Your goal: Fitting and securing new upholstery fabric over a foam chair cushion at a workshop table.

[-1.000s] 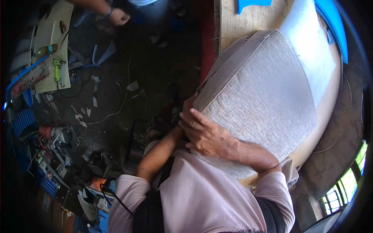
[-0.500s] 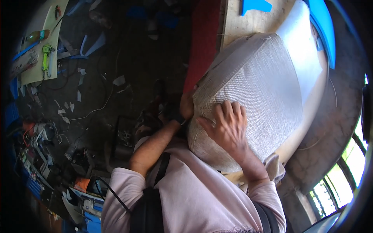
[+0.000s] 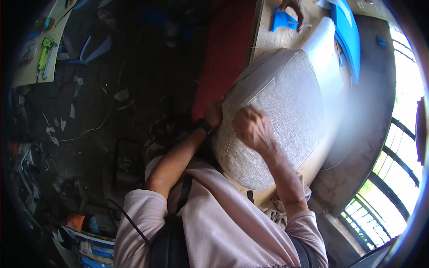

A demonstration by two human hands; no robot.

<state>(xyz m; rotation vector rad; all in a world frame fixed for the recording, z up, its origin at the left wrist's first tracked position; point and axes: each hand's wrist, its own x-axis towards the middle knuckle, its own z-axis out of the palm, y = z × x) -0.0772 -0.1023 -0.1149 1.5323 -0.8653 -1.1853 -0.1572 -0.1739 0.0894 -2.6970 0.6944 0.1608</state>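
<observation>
A large cushion-like form covered in grey woven fabric lies in front of me, its rounded end towards my body. A seam runs along its upper left side. My right hand is closed in a fist over the fabric near the left edge; its curled fingertips are hidden beneath it. Against the left side of the covered form rests my left hand, with a dark band at the wrist. Most of its fingers are out of sight. Smooth white sheeting shows beyond the fabric's far end.
The form rests on a wooden table. At its far end another person's hand touches a blue cut piece. A curved blue panel stands at the far right. Red material hangs left of the table; scraps litter the dark floor.
My right hand has gone from spread fingers to a fist and shifted slightly left. Another person's hand has appeared at the blue piece. My view has turned somewhat to the right.
</observation>
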